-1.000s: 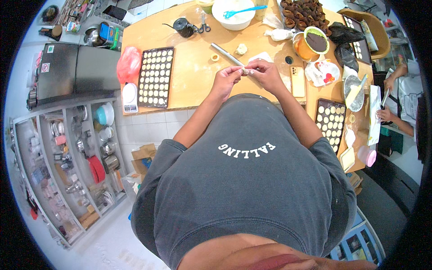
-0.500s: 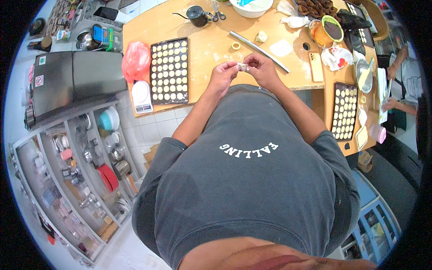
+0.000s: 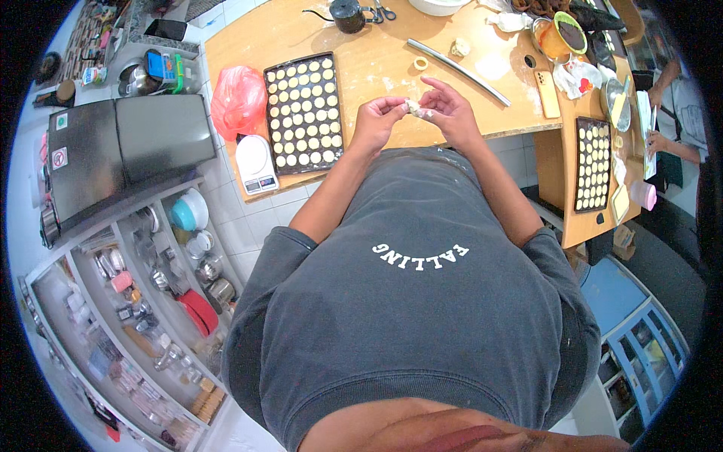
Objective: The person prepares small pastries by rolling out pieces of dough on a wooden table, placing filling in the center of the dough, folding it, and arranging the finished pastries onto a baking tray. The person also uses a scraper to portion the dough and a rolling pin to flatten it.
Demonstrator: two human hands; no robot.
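My left hand [image 3: 379, 120] and my right hand [image 3: 449, 111] meet above the near edge of the wooden table [image 3: 376, 64]. Both pinch one small pale piece of dough [image 3: 413, 108] between their fingertips. Just left of my left hand lies a black baking tray [image 3: 304, 111] filled with rows of several round pale dough discs. A long metal rod [image 3: 457, 70] lies slanted on the table beyond my right hand, with a small dough ring [image 3: 420, 63] and a dough lump [image 3: 459, 48] near it.
A red plastic bag [image 3: 239, 99] and a white kitchen scale [image 3: 256, 164] sit at the table's left end. A second filled tray [image 3: 593, 162] lies on the right counter, where another person's hand [image 3: 654, 143] works. Bowls, a phone [image 3: 547, 93] and scissors [image 3: 382, 10] crowd the far side.
The view has tilted down, so the table sits higher in the picture. My hands stay together on the dough piece, now closer to the table's near edge.
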